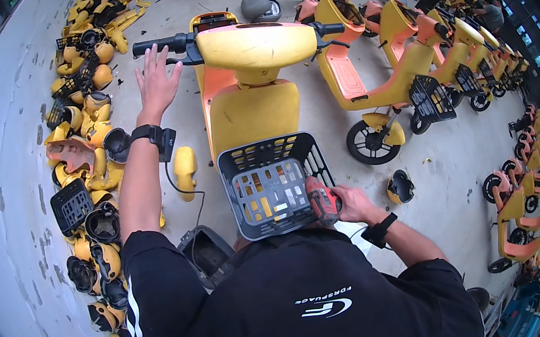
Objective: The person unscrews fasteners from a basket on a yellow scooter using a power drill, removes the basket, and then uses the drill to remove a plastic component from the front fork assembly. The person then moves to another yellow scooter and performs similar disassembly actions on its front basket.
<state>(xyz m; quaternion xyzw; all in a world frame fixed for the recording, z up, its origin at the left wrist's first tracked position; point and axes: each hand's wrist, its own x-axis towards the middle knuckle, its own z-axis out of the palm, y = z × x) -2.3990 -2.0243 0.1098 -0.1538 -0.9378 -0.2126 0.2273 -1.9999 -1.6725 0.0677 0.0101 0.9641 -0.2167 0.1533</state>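
Right in front of me stands a yellow electric scooter with a yellow handlebar cover and a yellow front panel. A black plastic basket sits on the near side of that panel. My left hand is spread out beside the left handlebar grip, its fingertips just at the grip and brake lever; whether they touch it I cannot tell. A red and black cordless power driver is in my right hand. Its nose points into the basket's right side, where the tip is hidden from view.
Helmets and yellow body panels lie heaped along the left wall. A dark plastic box is by my left side. To the right, a helmet lies on the floor beside a row of yellow-orange scooters. A grey helmet-like shell lies beyond the handlebar.
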